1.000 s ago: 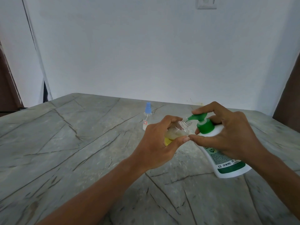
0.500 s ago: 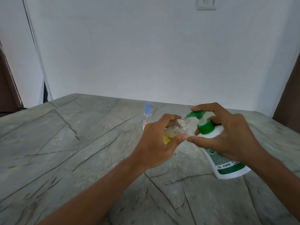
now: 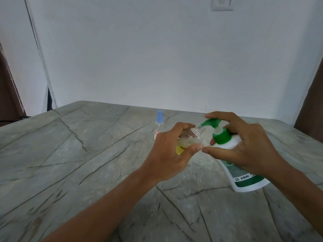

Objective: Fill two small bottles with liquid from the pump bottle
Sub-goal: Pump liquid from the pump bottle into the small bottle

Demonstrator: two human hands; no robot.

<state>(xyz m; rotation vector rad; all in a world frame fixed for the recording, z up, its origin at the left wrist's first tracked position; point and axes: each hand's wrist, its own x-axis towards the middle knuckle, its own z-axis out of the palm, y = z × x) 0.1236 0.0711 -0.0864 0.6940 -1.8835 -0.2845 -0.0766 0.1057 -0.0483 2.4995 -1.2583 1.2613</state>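
My left hand [image 3: 167, 154] grips a small clear bottle [image 3: 190, 139], tilted with its threaded open neck against the green pump nozzle [image 3: 210, 123]. Pale yellow liquid lies in the bottle's lower part. My right hand [image 3: 244, 147] is wrapped around the white pump bottle [image 3: 244, 179] with green collar, which leans to the left on the table. Its forefinger rests on top of the pump head, and the thumb lies along the bottle's front. A second small bottle [image 3: 158, 127] with a blue spray cap stands upright on the table behind my left hand.
The grey stone table [image 3: 78, 163] with dark veins reaches to a white wall at the back. A dark wooden frame [image 3: 310, 95] stands at the right edge, another at the far left. A light switch [image 3: 222, 3] sits high on the wall.
The green pump head has risen, showing the white stem under it. Both hands and the two bottles have barely shifted.
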